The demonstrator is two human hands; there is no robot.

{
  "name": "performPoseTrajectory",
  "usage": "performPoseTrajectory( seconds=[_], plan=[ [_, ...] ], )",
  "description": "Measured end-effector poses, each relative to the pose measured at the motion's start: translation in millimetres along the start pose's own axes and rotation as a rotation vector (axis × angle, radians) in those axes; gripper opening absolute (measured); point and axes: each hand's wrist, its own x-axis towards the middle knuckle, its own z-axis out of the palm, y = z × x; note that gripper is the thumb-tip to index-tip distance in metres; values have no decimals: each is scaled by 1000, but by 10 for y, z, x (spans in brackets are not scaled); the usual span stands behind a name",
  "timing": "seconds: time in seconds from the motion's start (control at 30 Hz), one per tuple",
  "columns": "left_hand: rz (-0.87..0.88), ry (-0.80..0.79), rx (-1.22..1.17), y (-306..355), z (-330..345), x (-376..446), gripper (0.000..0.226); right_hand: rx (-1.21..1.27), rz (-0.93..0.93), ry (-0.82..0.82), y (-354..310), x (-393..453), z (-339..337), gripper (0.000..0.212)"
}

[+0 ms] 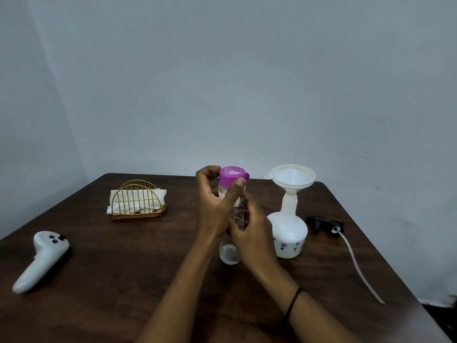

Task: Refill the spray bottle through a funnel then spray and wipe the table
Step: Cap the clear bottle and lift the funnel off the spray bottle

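Against a bare grey wall, on a dark wooden table (pixel 123 305), a person's left hand (pixel 215 206) curls round the purple cap (pixel 232 175) of a clear water bottle (pixel 237 219) while the right hand (pixel 254 233) clasps its body. The white spray bottle (pixel 288 231) stands just beside, funnel (pixel 293 178) seated. The plastic looks light and smooth; mid-body seems the surest hold.
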Motion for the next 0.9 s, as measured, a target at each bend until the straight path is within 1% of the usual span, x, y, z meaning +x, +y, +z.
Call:
performPoseTrajectory(
  seconds=[0.13, 0.17, 0.27, 0.3, 0.43, 0.53, 0.63, 0.67, 0.73, 0.8, 0.9],
  plan=[
    [-51, -32, -1, -72, -11, 20, 37, 6, -5, 1, -3, 8, 3, 62],
    [-57, -37, -1, -64, -13, 19, 40, 3, -5, 0, -2, 6, 1, 61],
    [-19, -42, -7, -34, -8, 15, 63, 1, 5, -14, -1, 7, 3, 63],
    [-4, -38, 8, -7, -5, 7, 61, -1, 5, -17, -4, 3, 6, 63],
    [-44, 7, 23, -33, -20, -2, 28, -9, -13, -9, -11, -3, 6, 65],
    [-86, 74, 56, -56, -14, 19, 31, -7, -16, -13, -22, -11, -4, 62],
    [-134, 159, 39, -75, -25, 77, 17, -16, -20, -11, -23, -14, -5, 61],
    [-153, 178, 21, -84, -33, 91, 17, -22, -23, -8, -18, -13, -4, 62],
    [-154, 187, 21, -93, -36, 93, 21, -28, -24, -9, -10, -13, -2, 64],
    [-108, 172, 34, -58, -19, 63, 28, -29, -17, -16, 2, -12, 2, 66],
    [-59, 110, -6, -9, 0, 11, 35, -26, -19, -17, 12, -8, 11, 65]
  ],
)
